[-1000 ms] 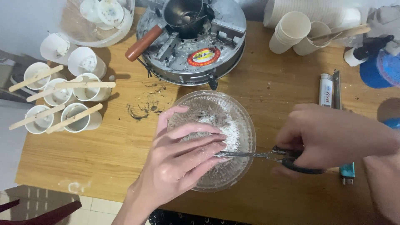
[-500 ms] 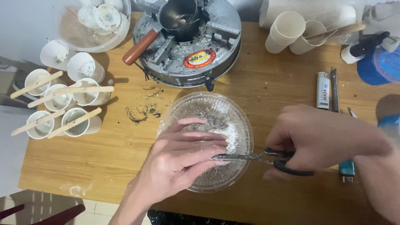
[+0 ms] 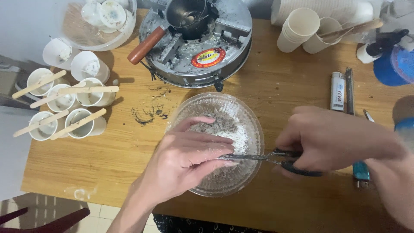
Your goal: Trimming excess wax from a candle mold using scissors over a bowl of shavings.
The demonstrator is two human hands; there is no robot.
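Note:
A clear glass bowl (image 3: 254, 125) with white powder and dark flecks sits on the wooden table (image 3: 108, 164) near its front edge. My left hand (image 3: 185, 157) reaches into the bowl, fingers pinched together at the blade tips of the scissors (image 3: 258, 157). Whatever it pinches is too small to make out. My right hand (image 3: 332, 140) grips the black scissor handles just right of the bowl, the blades lying nearly closed over the powder.
A round metal stove (image 3: 202, 43) with a small pot and a wooden handle stands behind the bowl. Several white cups with wooden sticks (image 3: 64, 103) stand at left. Stacked paper cups (image 3: 297, 30), a white lighter (image 3: 337, 90) and a blue lighter (image 3: 361, 172) lie at right. Dark crumbs (image 3: 148, 113) dot the table.
The view has shifted slightly. My left hand's fingers have drawn together at the scissor tips. My right hand stays on the handles.

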